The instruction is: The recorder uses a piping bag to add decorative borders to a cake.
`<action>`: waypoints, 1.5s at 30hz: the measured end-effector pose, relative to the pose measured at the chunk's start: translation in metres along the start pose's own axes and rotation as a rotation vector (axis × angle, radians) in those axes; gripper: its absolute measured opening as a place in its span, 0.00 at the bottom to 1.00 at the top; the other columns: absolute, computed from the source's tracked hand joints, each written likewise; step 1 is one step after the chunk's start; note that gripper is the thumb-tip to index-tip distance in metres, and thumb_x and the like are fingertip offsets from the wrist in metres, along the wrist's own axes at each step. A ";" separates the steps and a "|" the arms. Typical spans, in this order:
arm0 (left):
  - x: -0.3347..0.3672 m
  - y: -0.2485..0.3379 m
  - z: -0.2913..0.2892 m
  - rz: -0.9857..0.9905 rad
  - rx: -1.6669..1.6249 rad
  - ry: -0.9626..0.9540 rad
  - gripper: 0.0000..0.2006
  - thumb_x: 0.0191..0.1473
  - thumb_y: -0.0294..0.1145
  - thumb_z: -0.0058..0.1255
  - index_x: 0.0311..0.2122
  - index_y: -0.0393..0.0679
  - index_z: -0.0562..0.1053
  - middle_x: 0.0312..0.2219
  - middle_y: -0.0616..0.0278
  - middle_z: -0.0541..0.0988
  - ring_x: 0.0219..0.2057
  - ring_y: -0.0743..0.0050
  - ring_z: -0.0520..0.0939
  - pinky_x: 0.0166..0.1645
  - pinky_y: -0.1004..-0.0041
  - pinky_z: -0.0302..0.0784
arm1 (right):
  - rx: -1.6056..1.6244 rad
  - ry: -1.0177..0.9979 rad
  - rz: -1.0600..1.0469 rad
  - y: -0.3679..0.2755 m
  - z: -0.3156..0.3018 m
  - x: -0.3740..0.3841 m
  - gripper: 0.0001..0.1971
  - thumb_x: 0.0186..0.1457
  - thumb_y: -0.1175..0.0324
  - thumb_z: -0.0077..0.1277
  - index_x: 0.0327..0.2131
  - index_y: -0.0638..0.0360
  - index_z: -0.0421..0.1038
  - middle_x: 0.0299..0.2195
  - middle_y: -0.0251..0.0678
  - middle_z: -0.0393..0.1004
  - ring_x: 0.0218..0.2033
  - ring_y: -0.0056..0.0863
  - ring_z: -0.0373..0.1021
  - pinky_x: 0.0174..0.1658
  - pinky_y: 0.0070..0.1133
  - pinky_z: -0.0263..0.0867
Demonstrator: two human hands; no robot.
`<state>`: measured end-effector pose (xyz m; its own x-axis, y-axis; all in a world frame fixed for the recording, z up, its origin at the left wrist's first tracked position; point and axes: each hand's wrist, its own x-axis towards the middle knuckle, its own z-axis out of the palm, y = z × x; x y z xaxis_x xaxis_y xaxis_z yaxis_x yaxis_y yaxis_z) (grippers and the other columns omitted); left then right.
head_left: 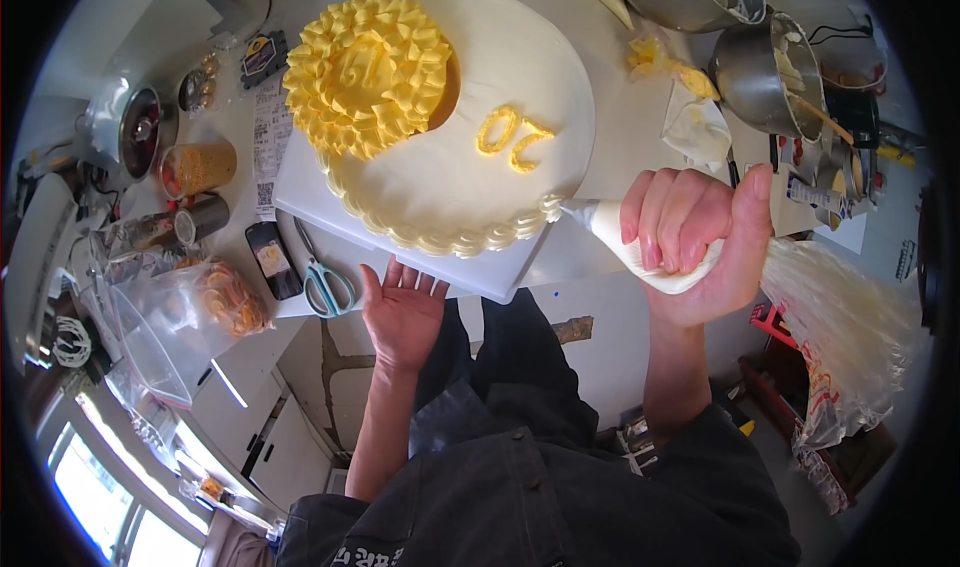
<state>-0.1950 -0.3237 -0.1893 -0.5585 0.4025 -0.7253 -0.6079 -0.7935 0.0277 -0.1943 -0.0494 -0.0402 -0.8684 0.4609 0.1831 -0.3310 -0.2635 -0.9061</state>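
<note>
A large white-frosted cake (500, 57) stands on a white board (310, 192). A smaller round tier (370, 77) covered in yellow piped petals sits at its far left, and yellow piped figures mark the white top. Piped cream swirls (430, 235) run along the left and near rim. My right hand (690, 232) squeezes a white piping bag (625, 242), its metal tip touching the newest swirl at the right near rim. The bag's clear tail hangs over my wrist. My left hand (405, 312) is palm up with fingers spread, its fingertips at the board's near edge, partly under it.
Teal-handled scissors (325, 285) and a phone (272, 259) lie left of the board. Further left are a bag of dried fruit slices (228, 297) and jars (198, 167). Metal bowls (765, 77) with cream stand at the far right, near a yellow-stained piping bag (680, 72).
</note>
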 end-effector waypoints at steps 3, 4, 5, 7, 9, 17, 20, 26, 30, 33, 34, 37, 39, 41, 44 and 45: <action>-0.003 -0.002 0.008 -0.026 0.042 0.040 0.32 0.65 0.60 0.36 0.55 0.38 0.69 0.55 0.52 0.73 0.59 0.55 0.69 0.66 0.54 0.57 | -0.021 0.002 -0.030 0.005 -0.006 0.001 0.31 0.72 0.56 0.22 0.12 0.52 0.54 0.10 0.30 0.57 0.12 0.24 0.55 0.24 0.26 0.61; -0.003 -0.002 0.006 -0.025 0.042 0.040 0.32 0.65 0.60 0.36 0.55 0.38 0.69 0.55 0.52 0.73 0.59 0.55 0.69 0.66 0.54 0.57 | -0.021 0.002 -0.030 0.005 -0.006 0.001 0.31 0.72 0.56 0.22 0.12 0.52 0.54 0.10 0.30 0.57 0.12 0.24 0.55 0.24 0.26 0.61; -0.002 -0.002 0.001 -0.053 0.072 -0.001 0.31 0.66 0.59 0.36 0.55 0.38 0.69 0.55 0.53 0.72 0.59 0.55 0.69 0.66 0.55 0.57 | -0.024 0.022 -0.035 0.004 -0.006 0.001 0.31 0.72 0.56 0.23 0.12 0.52 0.54 0.10 0.30 0.57 0.12 0.24 0.55 0.24 0.26 0.61; -0.002 -0.002 0.000 -0.080 0.102 -0.043 0.30 0.66 0.58 0.36 0.56 0.38 0.68 0.56 0.54 0.72 0.60 0.56 0.69 0.67 0.55 0.57 | -0.028 0.041 -0.040 0.004 -0.007 0.001 0.31 0.72 0.56 0.23 0.12 0.52 0.54 0.10 0.30 0.57 0.12 0.24 0.55 0.24 0.26 0.61; -0.001 -0.003 -0.001 -0.060 0.083 -0.028 0.31 0.66 0.58 0.36 0.56 0.37 0.68 0.56 0.55 0.72 0.60 0.56 0.69 0.67 0.56 0.57 | 0.005 -0.023 -0.020 0.003 -0.008 0.001 0.31 0.72 0.55 0.23 0.12 0.52 0.54 0.10 0.30 0.57 0.12 0.24 0.55 0.24 0.26 0.60; 0.001 0.001 -0.004 -0.043 0.035 -0.020 0.32 0.66 0.58 0.34 0.59 0.37 0.66 0.58 0.53 0.71 0.61 0.54 0.67 0.68 0.54 0.55 | -0.024 -0.023 -0.023 0.002 -0.004 0.000 0.31 0.72 0.56 0.19 0.14 0.52 0.55 0.11 0.29 0.57 0.12 0.24 0.55 0.24 0.25 0.60; -0.008 0.005 0.001 -0.039 0.087 -0.072 0.33 0.66 0.58 0.33 0.62 0.38 0.63 0.62 0.54 0.67 0.64 0.52 0.65 0.69 0.52 0.53 | 0.027 0.001 -0.022 0.007 0.000 0.002 0.32 0.72 0.55 0.21 0.13 0.53 0.56 0.10 0.30 0.58 0.12 0.25 0.54 0.24 0.27 0.60; 0.007 -0.007 -0.015 -0.173 0.007 -0.093 0.37 0.65 0.63 0.32 0.63 0.37 0.61 0.61 0.52 0.68 0.62 0.52 0.68 0.67 0.54 0.57 | 0.029 -0.055 -0.007 -0.010 -0.022 -0.002 0.30 0.72 0.55 0.21 0.14 0.49 0.56 0.11 0.29 0.56 0.15 0.22 0.53 0.28 0.24 0.55; -0.002 0.003 -0.005 -0.156 -0.027 -0.096 0.39 0.65 0.65 0.27 0.63 0.38 0.62 0.59 0.55 0.70 0.61 0.56 0.69 0.67 0.57 0.58 | -0.030 0.003 0.016 -0.003 -0.017 -0.003 0.29 0.72 0.54 0.21 0.14 0.46 0.53 0.12 0.26 0.54 0.17 0.19 0.53 0.31 0.22 0.54; -0.004 0.006 -0.013 -0.126 -0.003 -0.142 0.39 0.65 0.65 0.26 0.63 0.38 0.63 0.59 0.58 0.70 0.61 0.59 0.69 0.66 0.59 0.58 | -0.059 -0.033 0.034 -0.002 -0.015 -0.003 0.29 0.72 0.53 0.20 0.15 0.46 0.52 0.14 0.25 0.53 0.18 0.18 0.54 0.34 0.22 0.56; -0.002 0.007 -0.015 -0.124 -0.008 -0.145 0.39 0.65 0.65 0.26 0.63 0.38 0.63 0.59 0.58 0.70 0.61 0.59 0.69 0.66 0.59 0.58 | -0.090 -0.008 0.027 -0.002 -0.014 -0.003 0.29 0.72 0.52 0.19 0.15 0.46 0.52 0.14 0.25 0.53 0.18 0.18 0.54 0.34 0.23 0.56; -0.001 0.007 -0.014 -0.128 -0.004 -0.107 0.38 0.65 0.65 0.26 0.63 0.40 0.64 0.59 0.60 0.71 0.60 0.61 0.70 0.66 0.61 0.59 | -0.124 -0.017 0.024 -0.004 -0.010 -0.003 0.29 0.72 0.51 0.18 0.15 0.46 0.53 0.14 0.26 0.54 0.18 0.19 0.54 0.36 0.24 0.57; -0.002 0.007 -0.010 -0.128 0.008 -0.003 0.37 0.65 0.65 0.26 0.62 0.41 0.65 0.58 0.61 0.72 0.59 0.63 0.70 0.66 0.62 0.60 | -0.119 -0.021 0.022 -0.004 -0.010 -0.003 0.29 0.72 0.50 0.18 0.15 0.46 0.53 0.14 0.26 0.54 0.18 0.19 0.54 0.36 0.24 0.57; -0.002 0.008 -0.008 -0.124 -0.005 -0.002 0.37 0.65 0.65 0.26 0.62 0.42 0.64 0.58 0.61 0.71 0.60 0.62 0.69 0.66 0.61 0.59 | -0.111 -0.025 0.021 -0.004 -0.010 -0.003 0.30 0.72 0.50 0.18 0.15 0.46 0.53 0.14 0.26 0.54 0.18 0.19 0.54 0.36 0.24 0.57; -0.003 0.008 -0.005 -0.111 -0.033 -0.027 0.35 0.66 0.63 0.25 0.63 0.45 0.63 0.59 0.61 0.70 0.60 0.62 0.68 0.66 0.60 0.59 | -0.111 -0.022 0.023 -0.006 -0.010 -0.001 0.30 0.72 0.50 0.17 0.15 0.46 0.53 0.14 0.25 0.54 0.17 0.19 0.53 0.36 0.24 0.58; -0.003 0.007 -0.004 -0.104 -0.049 -0.054 0.34 0.67 0.62 0.25 0.64 0.45 0.61 0.59 0.61 0.69 0.61 0.61 0.68 0.66 0.59 0.58 | -0.105 -0.025 0.024 -0.006 -0.011 -0.002 0.30 0.72 0.49 0.18 0.15 0.46 0.54 0.14 0.25 0.54 0.17 0.19 0.54 0.36 0.24 0.58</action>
<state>-0.1958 -0.3324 -0.1894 -0.5242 0.5066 -0.6845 -0.6365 -0.7671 -0.0803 -0.1865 -0.0391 -0.0389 -0.8850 0.4340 0.1688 -0.2701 -0.1831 -0.9452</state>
